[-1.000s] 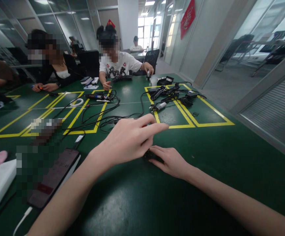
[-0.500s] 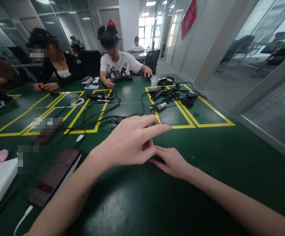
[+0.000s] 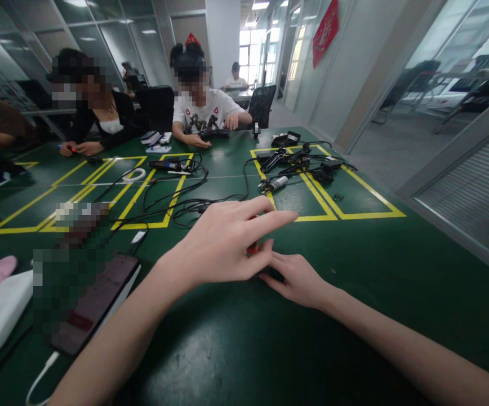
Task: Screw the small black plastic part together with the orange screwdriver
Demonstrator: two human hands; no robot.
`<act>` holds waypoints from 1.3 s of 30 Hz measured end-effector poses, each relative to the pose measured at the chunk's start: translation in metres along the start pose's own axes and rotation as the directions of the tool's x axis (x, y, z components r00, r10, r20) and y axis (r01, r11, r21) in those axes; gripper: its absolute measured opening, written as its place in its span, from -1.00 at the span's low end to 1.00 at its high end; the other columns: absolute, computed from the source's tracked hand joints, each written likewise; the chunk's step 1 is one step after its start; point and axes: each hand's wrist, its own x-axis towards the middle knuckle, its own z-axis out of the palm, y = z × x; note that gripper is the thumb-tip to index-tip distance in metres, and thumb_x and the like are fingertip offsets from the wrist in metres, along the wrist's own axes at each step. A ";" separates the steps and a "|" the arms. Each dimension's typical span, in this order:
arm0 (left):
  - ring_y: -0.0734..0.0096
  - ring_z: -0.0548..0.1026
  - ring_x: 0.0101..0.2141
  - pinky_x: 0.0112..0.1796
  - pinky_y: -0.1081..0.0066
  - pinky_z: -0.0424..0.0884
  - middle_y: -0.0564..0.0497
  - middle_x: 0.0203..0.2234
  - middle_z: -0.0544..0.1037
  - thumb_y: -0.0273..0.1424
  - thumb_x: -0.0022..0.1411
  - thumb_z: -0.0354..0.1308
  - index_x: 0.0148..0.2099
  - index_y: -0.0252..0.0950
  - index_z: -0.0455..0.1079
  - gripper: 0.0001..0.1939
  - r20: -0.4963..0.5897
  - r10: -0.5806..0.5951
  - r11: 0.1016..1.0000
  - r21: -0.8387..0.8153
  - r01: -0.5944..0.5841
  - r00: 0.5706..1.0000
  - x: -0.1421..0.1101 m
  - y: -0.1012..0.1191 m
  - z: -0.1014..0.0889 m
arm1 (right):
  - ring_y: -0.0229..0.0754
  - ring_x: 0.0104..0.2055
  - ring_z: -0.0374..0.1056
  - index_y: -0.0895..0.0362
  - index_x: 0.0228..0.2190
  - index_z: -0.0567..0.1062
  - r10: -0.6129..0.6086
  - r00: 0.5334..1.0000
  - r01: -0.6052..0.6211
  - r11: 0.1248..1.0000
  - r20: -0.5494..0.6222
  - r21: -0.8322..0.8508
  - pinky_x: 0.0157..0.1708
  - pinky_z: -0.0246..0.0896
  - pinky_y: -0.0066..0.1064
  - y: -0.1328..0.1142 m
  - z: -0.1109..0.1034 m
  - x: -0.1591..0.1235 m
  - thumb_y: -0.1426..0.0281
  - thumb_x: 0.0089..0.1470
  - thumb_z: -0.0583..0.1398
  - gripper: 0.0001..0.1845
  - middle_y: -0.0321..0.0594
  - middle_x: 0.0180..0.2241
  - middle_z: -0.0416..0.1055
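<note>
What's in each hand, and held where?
The right hand grips a dark thing by its right end. The left hand fingers a red thing, its gripped part hidden.

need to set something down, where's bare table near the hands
Free: the green table between the left forearm and right forearm, and the patch beyond the right forearm, up to the yellow tape. Crowded: left of the left forearm, by the phone, and past the tape, among black cables.
</note>
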 end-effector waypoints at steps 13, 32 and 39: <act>0.37 0.54 -0.25 -0.25 0.40 0.39 -0.04 -0.18 0.58 -0.53 0.32 0.04 0.22 -0.28 0.43 -0.55 0.023 0.005 1.000 -0.026 -0.004 1.000 0.000 0.001 -0.002 | 0.00 -0.04 0.62 0.10 0.07 0.48 -0.002 1.000 0.002 1.000 0.010 0.007 -0.11 0.55 -0.23 0.000 -0.002 0.000 0.41 0.29 0.16 -0.66 -0.03 0.01 0.62; 0.45 0.58 -0.27 -0.33 0.48 0.41 -0.08 -0.03 0.57 -0.44 0.47 -0.01 0.08 -0.25 0.48 -0.72 -0.013 -0.001 0.997 0.074 0.002 1.000 -0.001 -0.001 -0.001 | 0.00 -0.04 0.61 0.13 0.07 0.47 0.005 1.000 -0.005 1.000 0.012 0.013 -0.10 0.54 -0.23 0.000 -0.002 0.000 0.42 0.29 0.14 -0.66 -0.01 -0.01 0.62; 0.23 0.53 -0.16 -0.13 0.28 0.45 -0.12 -0.17 0.59 -0.49 0.31 0.08 -0.10 -0.33 0.54 -0.78 -0.041 0.096 0.993 0.078 -0.092 0.995 0.001 0.000 -0.001 | -0.01 -0.08 0.62 0.12 0.07 0.48 -0.009 1.000 0.009 1.000 -0.009 -0.007 -0.17 0.53 -0.26 0.001 0.000 -0.001 0.41 0.29 0.15 -0.67 -0.02 -0.02 0.62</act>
